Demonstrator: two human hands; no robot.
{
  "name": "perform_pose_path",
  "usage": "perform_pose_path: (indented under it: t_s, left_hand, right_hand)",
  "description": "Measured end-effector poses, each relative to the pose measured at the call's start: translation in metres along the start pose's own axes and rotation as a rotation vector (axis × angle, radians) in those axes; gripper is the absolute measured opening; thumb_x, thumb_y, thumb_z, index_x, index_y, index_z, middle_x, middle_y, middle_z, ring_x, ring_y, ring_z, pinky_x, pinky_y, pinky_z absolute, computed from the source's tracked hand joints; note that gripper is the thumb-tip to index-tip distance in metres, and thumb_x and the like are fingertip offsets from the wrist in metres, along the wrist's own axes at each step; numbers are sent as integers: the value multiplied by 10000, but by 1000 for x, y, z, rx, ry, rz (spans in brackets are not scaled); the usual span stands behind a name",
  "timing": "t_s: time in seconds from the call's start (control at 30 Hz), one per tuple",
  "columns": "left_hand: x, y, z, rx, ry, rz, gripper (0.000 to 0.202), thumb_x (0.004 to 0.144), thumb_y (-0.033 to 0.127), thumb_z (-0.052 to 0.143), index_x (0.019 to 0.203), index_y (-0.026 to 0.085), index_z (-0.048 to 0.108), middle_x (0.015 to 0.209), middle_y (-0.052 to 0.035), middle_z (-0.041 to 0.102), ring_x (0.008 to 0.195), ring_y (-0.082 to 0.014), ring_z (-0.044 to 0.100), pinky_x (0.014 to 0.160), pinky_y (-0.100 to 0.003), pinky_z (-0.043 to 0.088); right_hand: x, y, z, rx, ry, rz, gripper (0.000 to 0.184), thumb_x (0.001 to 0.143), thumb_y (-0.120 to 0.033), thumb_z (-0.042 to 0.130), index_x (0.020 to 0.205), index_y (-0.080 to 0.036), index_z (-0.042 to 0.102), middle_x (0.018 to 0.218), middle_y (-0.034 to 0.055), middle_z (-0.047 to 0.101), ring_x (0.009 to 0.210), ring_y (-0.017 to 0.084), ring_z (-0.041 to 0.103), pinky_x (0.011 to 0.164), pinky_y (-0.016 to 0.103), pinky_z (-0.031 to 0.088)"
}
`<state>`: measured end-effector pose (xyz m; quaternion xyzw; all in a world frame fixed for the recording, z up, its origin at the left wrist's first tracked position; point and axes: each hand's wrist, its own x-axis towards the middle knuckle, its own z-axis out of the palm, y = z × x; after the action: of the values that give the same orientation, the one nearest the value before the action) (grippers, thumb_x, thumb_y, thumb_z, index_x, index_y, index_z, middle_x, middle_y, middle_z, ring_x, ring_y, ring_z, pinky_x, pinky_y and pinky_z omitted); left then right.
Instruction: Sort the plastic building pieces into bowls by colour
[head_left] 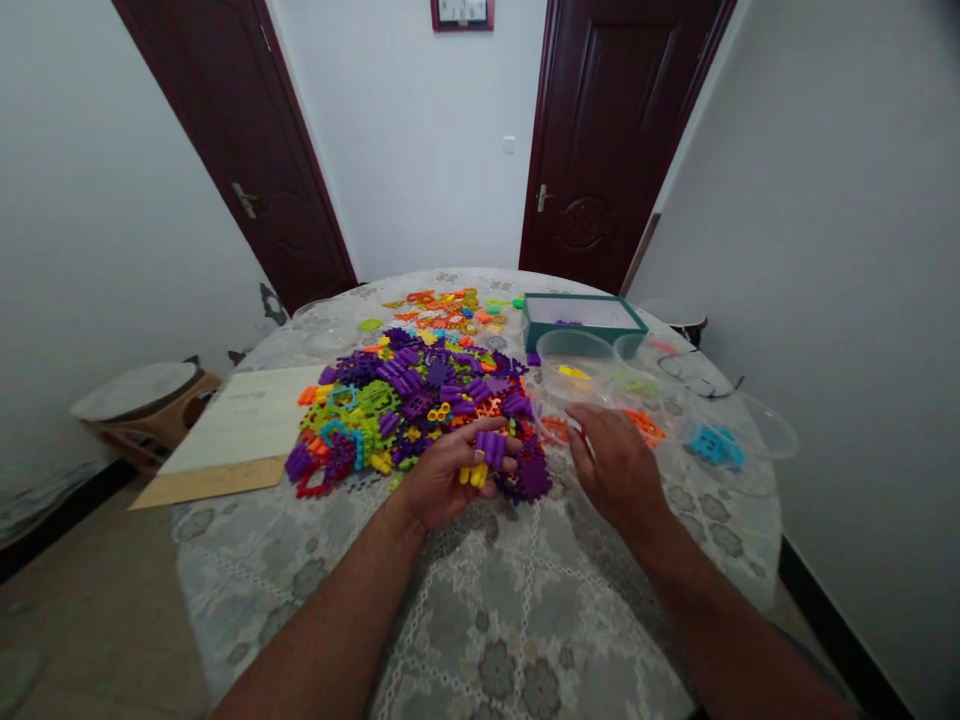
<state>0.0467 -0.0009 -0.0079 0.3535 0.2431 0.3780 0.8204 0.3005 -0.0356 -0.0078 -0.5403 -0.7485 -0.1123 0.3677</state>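
My left hand (448, 478) is curled palm up just in front of the heap, holding several plastic building pieces. A purple ribbed connector (490, 448) lies across its fingers, with yellow connectors (474, 475) below. A heap of plastic building pieces (439, 375), mostly purple and green, spreads behind and left of this hand. On the right, my right hand (616, 462) hovers by the clear bowls, thumb and index finger apart; its other fingers are partly hidden. Orange pieces (555, 430) show just left of its fingertips, and more orange pieces (646, 427) sit behind it.
A clear bowl (576, 340) with yellow pieces stands before a green box (586, 312). Blue pieces (716, 446) lie in a container at right. Orange pieces (442, 308) are scattered at the back. A cardboard-edged paper sheet (240, 410) lies left on the patterned tablecloth (487, 620).
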Motion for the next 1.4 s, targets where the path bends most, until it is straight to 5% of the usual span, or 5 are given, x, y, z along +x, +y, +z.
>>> perform_pose_path:
  t_s: [0.33,0.7,1.0,1.23,1.4]
  left_hand:
    - [-5,-11,3,188,-102,-68,735,827,129,726,1523,279,540,1121,-98,706,746,-180,699,634,-322,612]
    - [-9,-2,4,211,-267,-137,773,864,178,722,1569,358,461,1270,-159,659,1052,-323,736,560,-235,534]
    - [-6,-1,5,-6,-72,-22,677,634,108,736,1309,170,721,1136,-124,670,884,-180,640,650,-239,464]
    - [-10,3,0,62,-99,39,708,649,104,779,1344,219,712,1184,-93,633,946,-183,624,753,-260,489]
    - [-7,4,-2,145,-99,86,761,731,181,852,1451,251,617,1268,-107,654,1059,-206,632,892,-290,492]
  right_hand:
    - [-8,-52,7,413,-262,-85,302,986,-289,654,1278,-213,633,1181,110,728,1093,275,652,1011,494,513]
    - [1,-33,-8,937,-306,392,266,950,-250,639,1209,-227,696,1070,49,748,912,186,720,801,325,584]
    - [64,26,-56,608,-691,186,220,895,-213,643,1069,-226,777,880,15,750,690,136,642,635,248,535]
    - [143,81,-15,557,82,498,433,843,-249,643,1261,-152,700,1256,149,711,801,154,709,727,317,607]
    - [111,59,-7,591,25,514,348,912,-276,567,1202,-152,715,1137,120,748,836,187,728,728,320,611]
